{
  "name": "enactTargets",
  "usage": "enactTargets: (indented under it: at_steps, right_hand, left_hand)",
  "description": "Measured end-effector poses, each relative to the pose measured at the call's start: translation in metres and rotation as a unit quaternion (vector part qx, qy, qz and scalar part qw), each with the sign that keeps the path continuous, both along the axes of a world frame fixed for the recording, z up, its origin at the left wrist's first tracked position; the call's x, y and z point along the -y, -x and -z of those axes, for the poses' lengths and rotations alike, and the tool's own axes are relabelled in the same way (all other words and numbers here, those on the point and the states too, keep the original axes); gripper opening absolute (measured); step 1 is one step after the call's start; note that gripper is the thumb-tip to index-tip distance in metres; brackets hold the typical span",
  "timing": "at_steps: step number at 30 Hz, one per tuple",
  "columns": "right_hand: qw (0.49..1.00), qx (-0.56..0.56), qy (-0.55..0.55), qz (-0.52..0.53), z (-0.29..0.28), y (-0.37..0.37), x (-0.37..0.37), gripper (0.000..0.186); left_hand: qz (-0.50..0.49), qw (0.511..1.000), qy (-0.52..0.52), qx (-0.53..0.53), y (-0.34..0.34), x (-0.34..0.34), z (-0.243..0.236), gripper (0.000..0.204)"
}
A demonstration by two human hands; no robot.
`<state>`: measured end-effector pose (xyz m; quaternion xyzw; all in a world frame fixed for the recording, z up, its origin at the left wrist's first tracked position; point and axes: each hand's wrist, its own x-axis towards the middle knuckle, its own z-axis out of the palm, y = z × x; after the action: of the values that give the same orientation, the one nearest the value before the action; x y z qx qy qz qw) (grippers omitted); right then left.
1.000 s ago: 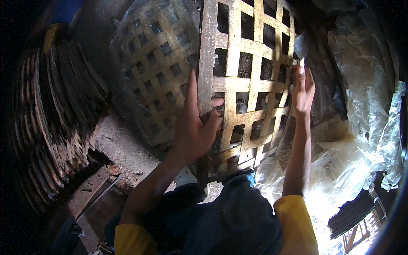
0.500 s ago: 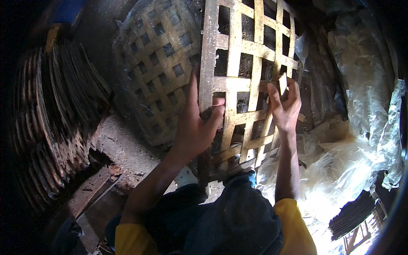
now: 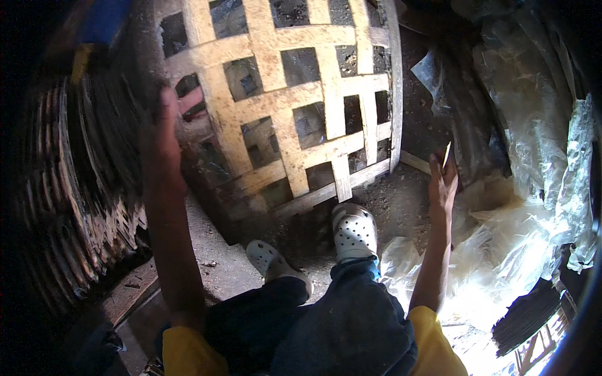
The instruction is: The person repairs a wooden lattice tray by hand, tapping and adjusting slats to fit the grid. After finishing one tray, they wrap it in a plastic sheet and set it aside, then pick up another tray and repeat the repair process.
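Note:
A pale woven slat lattice panel (image 3: 282, 100) with a wooden frame fills the upper middle, standing tilted before me. My left hand (image 3: 169, 125), blurred by motion, is closed on its left edge, some fingers showing through an opening. My right hand (image 3: 443, 178) is off the panel, to the right of it, closed on a thin pale sliver (image 3: 447, 151) that looks like wood. Below the panel are my white perforated clogs (image 3: 354, 232), the right one close to its lower edge.
Stacked dark, rough-edged sheets (image 3: 69, 182) crowd the left, with a blue object (image 3: 103, 19) behind them. Crumpled translucent plastic sheeting (image 3: 520, 131) hangs and lies along the right. A wooden board (image 3: 135, 291) lies at lower left on the dusty floor (image 3: 213, 241).
The panel has swung left with my left hand, now covering where the second lattice was visible. My right hand left the panel, took the sliver and moved right and lower.

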<state>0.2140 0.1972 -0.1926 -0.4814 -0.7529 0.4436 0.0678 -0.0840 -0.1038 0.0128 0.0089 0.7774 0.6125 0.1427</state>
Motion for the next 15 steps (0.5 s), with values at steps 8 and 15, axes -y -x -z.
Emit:
enactTargets:
  at_steps: [8,15]
  right_hand:
    - [0.945,-0.224,0.219,-0.099,0.011,0.061,0.010,0.033]
    - [0.938,-0.276,0.208,-0.007,-0.050,0.075,0.015,0.053]
  left_hand:
    - [0.041,0.995,0.023,0.085,0.005,0.014,0.000,0.075]
    - [0.047,0.986,-0.029,0.157,0.006,0.040,0.066,0.076]
